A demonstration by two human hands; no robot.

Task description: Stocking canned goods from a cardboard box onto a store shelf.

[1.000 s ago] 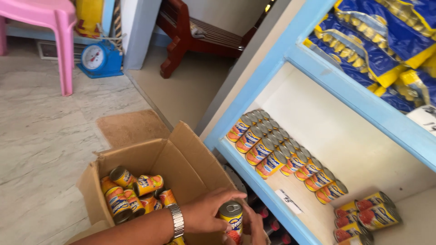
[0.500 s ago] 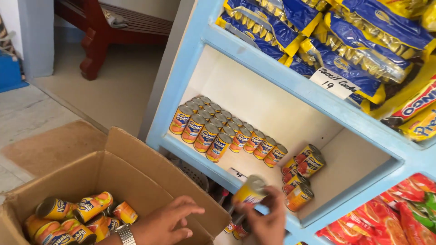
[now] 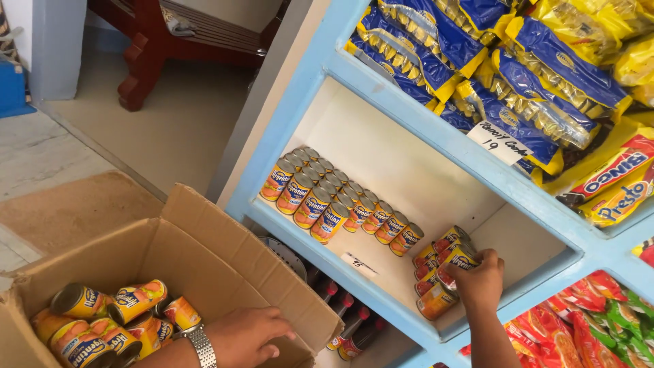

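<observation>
My right hand (image 3: 479, 281) reaches into the light-blue shelf (image 3: 320, 75) and grips a yellow-and-orange can (image 3: 458, 262) on top of a small stack of like cans (image 3: 436, 300) at the shelf's right end. My left hand (image 3: 246, 335), a metal watch on its wrist, rests with fingers apart on the inner wall of an open cardboard box (image 3: 204, 252). Several more cans (image 3: 112, 320) lie loose in the box's left part. Rows of the same cans (image 3: 327, 197) stand along the shelf's front left.
Blue-and-yellow snack bags (image 3: 490, 61) fill the shelf above, and red packets (image 3: 593, 320) sit lower right. Dark bottles (image 3: 347, 327) stand on the shelf below. A red wooden chair (image 3: 146, 54) is on the floor at the back left.
My right hand has carried a can from above the box up to the stack at the shelf's right end. My left hand has dropped back to the box.
</observation>
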